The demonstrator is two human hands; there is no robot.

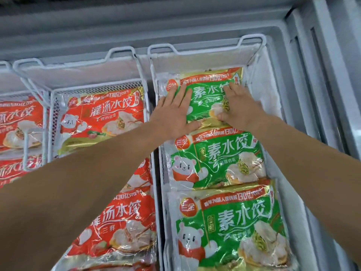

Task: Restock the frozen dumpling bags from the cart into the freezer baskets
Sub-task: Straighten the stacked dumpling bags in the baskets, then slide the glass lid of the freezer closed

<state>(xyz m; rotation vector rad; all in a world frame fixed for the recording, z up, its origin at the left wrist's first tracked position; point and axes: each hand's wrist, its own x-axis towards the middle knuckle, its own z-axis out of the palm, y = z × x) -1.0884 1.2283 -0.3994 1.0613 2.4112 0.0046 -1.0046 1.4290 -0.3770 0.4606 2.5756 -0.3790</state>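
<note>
A green dumpling bag (207, 94) lies at the far end of the right-hand white wire freezer basket (252, 39). My left hand (173, 112) presses flat on the bag's left half, fingers straight. On its right half rests my right hand (240, 108), fingers spread and the thumb at the bag's lower edge. Two more green bags (216, 159) (230, 225) lie in the same basket, closer to me, each overlapping the one behind.
The neighbouring basket (121, 51) to the left holds red dumpling bags (105, 118), with more red bags (117, 225) closer to me and at the far left (17, 122). Frosted freezer walls (269, 90) and the grey freezer rim (322, 79) border the right side.
</note>
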